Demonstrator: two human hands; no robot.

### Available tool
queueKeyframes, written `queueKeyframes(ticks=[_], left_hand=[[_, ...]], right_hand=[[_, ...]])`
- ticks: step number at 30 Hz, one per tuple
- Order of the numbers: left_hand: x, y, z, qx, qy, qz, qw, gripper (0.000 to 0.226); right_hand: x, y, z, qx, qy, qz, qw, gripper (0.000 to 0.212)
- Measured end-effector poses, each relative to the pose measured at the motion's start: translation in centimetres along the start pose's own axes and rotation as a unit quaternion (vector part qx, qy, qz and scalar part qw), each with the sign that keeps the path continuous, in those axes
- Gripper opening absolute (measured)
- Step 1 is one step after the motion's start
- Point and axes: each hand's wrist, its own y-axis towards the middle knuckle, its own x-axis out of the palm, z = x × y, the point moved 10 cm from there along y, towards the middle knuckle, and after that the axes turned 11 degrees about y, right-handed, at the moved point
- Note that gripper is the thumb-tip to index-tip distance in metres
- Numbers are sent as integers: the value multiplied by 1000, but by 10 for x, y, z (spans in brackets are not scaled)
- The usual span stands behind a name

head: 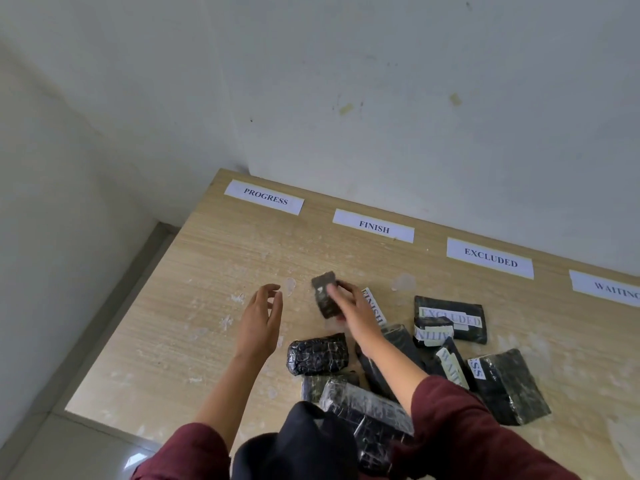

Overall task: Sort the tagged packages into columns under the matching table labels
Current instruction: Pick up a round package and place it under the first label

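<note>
Four white labels run along the table's far edge: PROGRESS (265,196), FINISH (374,226), EXCLUDED (490,257) and WAITING (609,289). My right hand (353,306) grips a small black package (325,294) below the FINISH label; its tag is hidden from me. My left hand (265,317) hovers open to the left of it, holding nothing. A pile of several black wrapped packages lies near me: one tagged EXCLUDED (450,318), one tagged WAITING (450,367), one whose FINISH tag (374,306) shows beside my right hand, and a shiny bundle (317,355).
The wooden table (194,306) stands in a corner against white walls. Its left edge drops to a tiled floor (69,452). A dark object (298,445) sits at the bottom centre, close to my body.
</note>
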Motion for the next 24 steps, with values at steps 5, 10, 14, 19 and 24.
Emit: queueKeyframes(ticks=[5,10,14,19,24], left_hand=[[1,5,41,53,-100,-6,994,38],[5,1,73,106,-107,-33,988,57],[5,-3,87,138,-99,-15,985,86],[-1,2,83,167,-44,18,985,111],[-13,21,50,22,-109,38,993,108]], right_hand=[[-12,-20,8,178,382,-22,907,67],[-14,-21,7,187,420,-46,887,73],[-2,-18,5,195,425,-73,881,67],[21,-7,2,228,338,-84,909,56],[57,7,-1,214,316,-121,917,42]])
